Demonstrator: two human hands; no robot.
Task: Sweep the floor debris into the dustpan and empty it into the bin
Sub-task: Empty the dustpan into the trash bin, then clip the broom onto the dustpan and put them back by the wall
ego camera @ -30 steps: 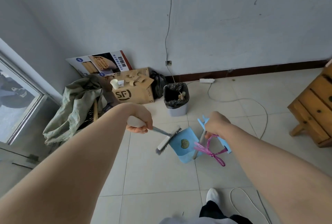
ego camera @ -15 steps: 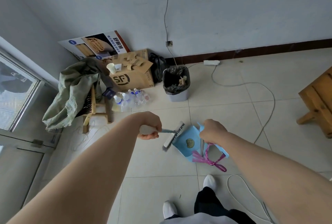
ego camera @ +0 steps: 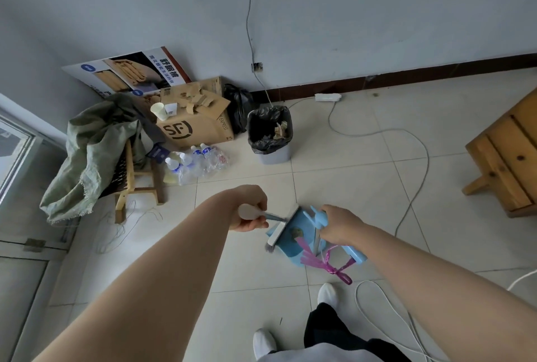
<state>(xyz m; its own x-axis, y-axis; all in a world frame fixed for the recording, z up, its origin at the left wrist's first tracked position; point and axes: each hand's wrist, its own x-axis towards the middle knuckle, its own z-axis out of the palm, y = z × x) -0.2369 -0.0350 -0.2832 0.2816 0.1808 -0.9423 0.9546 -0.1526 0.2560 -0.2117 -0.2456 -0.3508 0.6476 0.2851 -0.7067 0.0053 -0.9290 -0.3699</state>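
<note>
Dustpan (ego camera: 286,249), blue, is held above the tiled floor (ego camera: 348,187), tilted, between the two hands. Right hand (ego camera: 338,226): fingers curled round the pan's handle. A purple ribbon (ego camera: 334,265) hangs from the pan just below those fingers. Left hand (ego camera: 251,212): fingers wrapped round the pale handle of a brush (ego camera: 280,228). The brush head lies against the pan's left edge, just right of the left fingers. Debris (ego camera: 296,233), one small brownish clump, sits on the pan between brush head and right fingers. Bin (ego camera: 274,155), grey with a black liner, stands well beyond both sets of fingers, near the wall. It already holds scraps. Cardboard box (ego camera: 191,129) and plastic bottles (ego camera: 197,161) lie beyond the left fingers.
</note>
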